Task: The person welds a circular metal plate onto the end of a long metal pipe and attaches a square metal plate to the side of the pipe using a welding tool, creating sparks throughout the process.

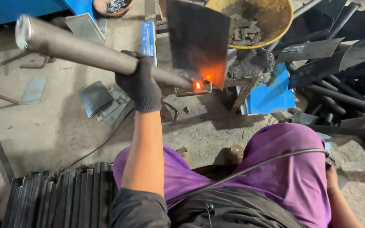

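Seen from above, looking down over purple-trousered knees onto a concrete workshop floor [43, 135] strewn with offcuts. Far right, a heap of dark steel pipes and blades [343, 84]; lower left, a stack of flat dark metal strips [64, 198]. Top centre, a yellow basin [271, 17] holding metal scraps, with a blue sheet [271, 97] lying below it. Centre, a long grey metal pipe [77, 48] running from the upper left down to a dark flat spade-like blade [197, 38], both resting on a small metal stand [233, 84]. At the joint where pipe meets blade, a glowing orange weld spot [198, 85], bright and hot, with a reddish glow spread on the blade's lower edge: judged from this, joining begun at one point, the remainder of the seam not visibly welded. Left hand [142, 82] in a dark knitted glove, fingers wrapped tight around the pipe just short of the joint. Right hand [330, 169] low at the right thigh, mostly hidden, beside a black cable [250, 169] crossing the lap; finger state impossible to tell.
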